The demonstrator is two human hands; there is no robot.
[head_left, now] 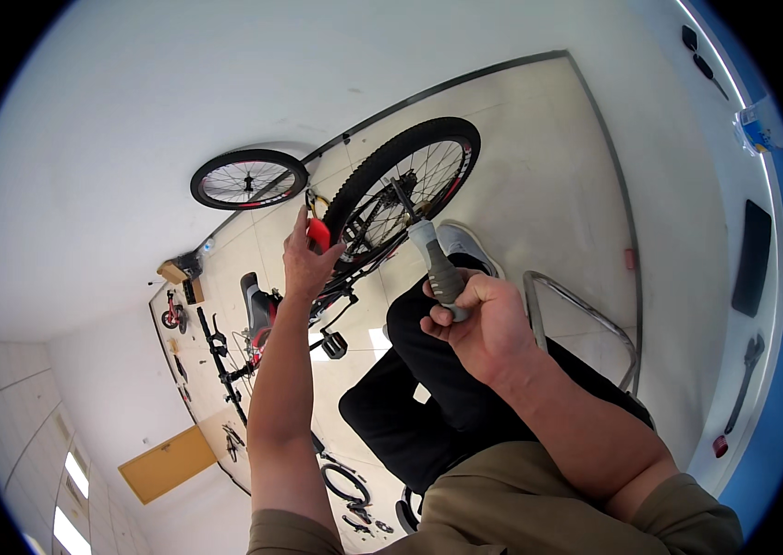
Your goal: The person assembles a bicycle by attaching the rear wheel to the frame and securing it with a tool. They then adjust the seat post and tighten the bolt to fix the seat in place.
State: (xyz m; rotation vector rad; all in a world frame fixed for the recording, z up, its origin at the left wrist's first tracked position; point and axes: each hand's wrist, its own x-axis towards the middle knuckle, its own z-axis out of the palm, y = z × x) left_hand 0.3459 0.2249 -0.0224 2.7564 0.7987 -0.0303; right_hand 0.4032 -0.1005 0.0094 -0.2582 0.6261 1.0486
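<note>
My right hand [489, 319] is closed around the grey ribbed handle of a screwdriver [440, 264], its metal shaft pointing up and away toward the spokes and hub of a bicycle wheel [447, 166]. Whether the tip touches the wheel cannot be told. Left of that wheel, my left hand [310, 259] is raised with thumb and fingers around a small red piece [318, 234], whose kind I cannot make out. The wheel belongs to a bicycle with a black and red saddle [260, 314], a pedal [334, 346] and a handlebar [220, 361].
A loose wheel [248, 179] leans at the wall. Farther left are cardboard boxes [172, 272] and a small red bike [172, 314]. A metal tube frame [586, 314] stands beside my right leg. At the right edge, a wrench [745, 379] and a black pad [752, 259] lie on a white surface.
</note>
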